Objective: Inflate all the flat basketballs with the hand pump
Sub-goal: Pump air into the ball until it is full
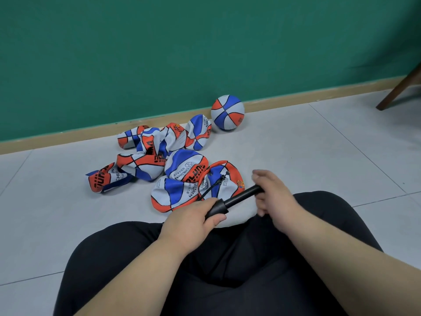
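Here we are on the tiled floor (pixel 319 144), and the person sits with legs apart in black trousers (pixel 227 270), both hands out in front at twelve o'clock from the lap. The left hand (pixel 193 221) is wrapped round the thick collar end of the black hand pump (pixel 237 198), fingers curled tight on it. The right hand (pixel 273 195) grasps the slim far end, with one finger lifted clear above the rod. The pump lies slanted between them, its low end at seven o'clock and its high end at one o'clock, held just above the floor between the knees. A thin black hose (pixel 216 184) runs from the left hand's end up across the nearest flat ball (pixel 229 190), which lies crumpled just beyond the pump; whether its tip sits in a valve I cannot tell from here. Behind that, at eleven o'clock from the hands, sprawls the heap of flat basketballs (pixel 159 160), orange, blue and grey, folded and overlapping one another. At one o'clock from the heap, just beside its far edge, stands one round basketball (pixel 227 112), full and firm, right up against the wooden skirting board (pixel 296 103) at the foot of the green wall (pixel 205 42). Far over at two o'clock, a dark wooden chair leg (pixel 397 93) slants down to the tiles, well apart from everything else.
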